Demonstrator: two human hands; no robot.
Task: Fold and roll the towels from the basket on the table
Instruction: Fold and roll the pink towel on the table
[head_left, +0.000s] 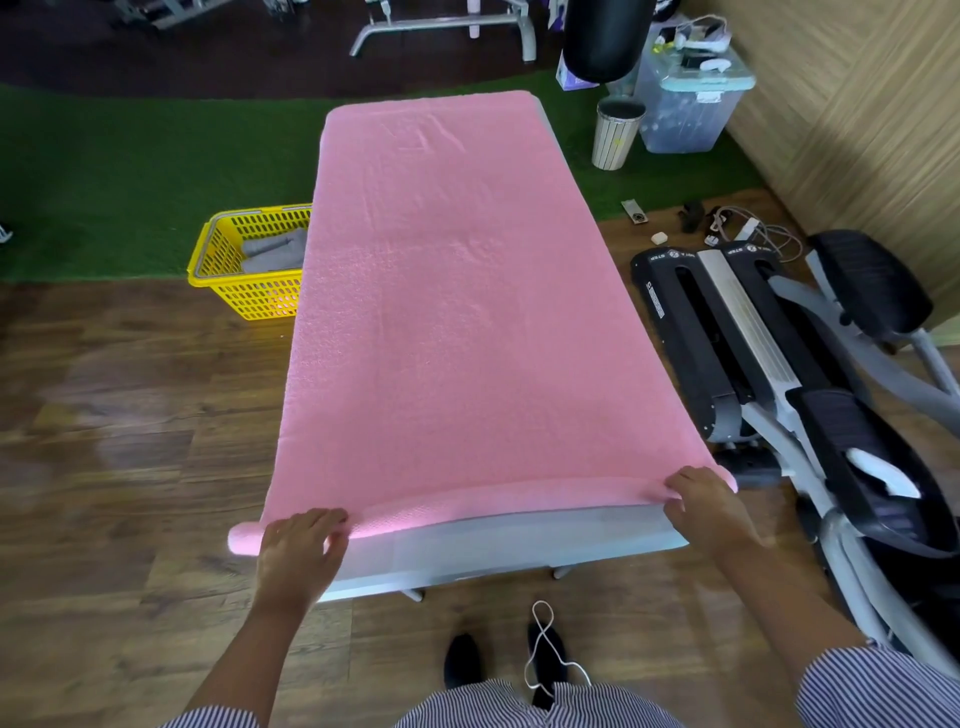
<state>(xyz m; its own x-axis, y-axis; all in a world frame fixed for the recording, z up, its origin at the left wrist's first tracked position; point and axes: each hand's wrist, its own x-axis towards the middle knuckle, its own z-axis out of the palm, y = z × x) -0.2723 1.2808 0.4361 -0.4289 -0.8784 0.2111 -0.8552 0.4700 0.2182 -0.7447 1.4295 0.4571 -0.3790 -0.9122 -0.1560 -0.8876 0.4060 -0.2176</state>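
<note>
The pink towel (457, 322) lies spread flat along the whole table (519, 545) and covers it almost to the far end. Only its near edge is turned over into a thin roll (467, 506), which runs across the table just beyond the bare grey strip. The left hand (298, 551) rests on the left end of this roll with the fingers bent over it, and the right hand (701, 506) holds the right end in the same way, fingers curled on top of the fabric. I judge that the rolling step has just started, because almost all the towel is flat and not yet rolled. The next move probably asks both hands to push the roll forward together, at the same speed, so that it stays straight and tight; the ends hang a little past the table edges, so they may become loose. To the left of the table, on the floor, stands a yellow basket (228, 291) with grey towels (275, 252) inside. On the right stands an exercise machine (753, 332).
</note>
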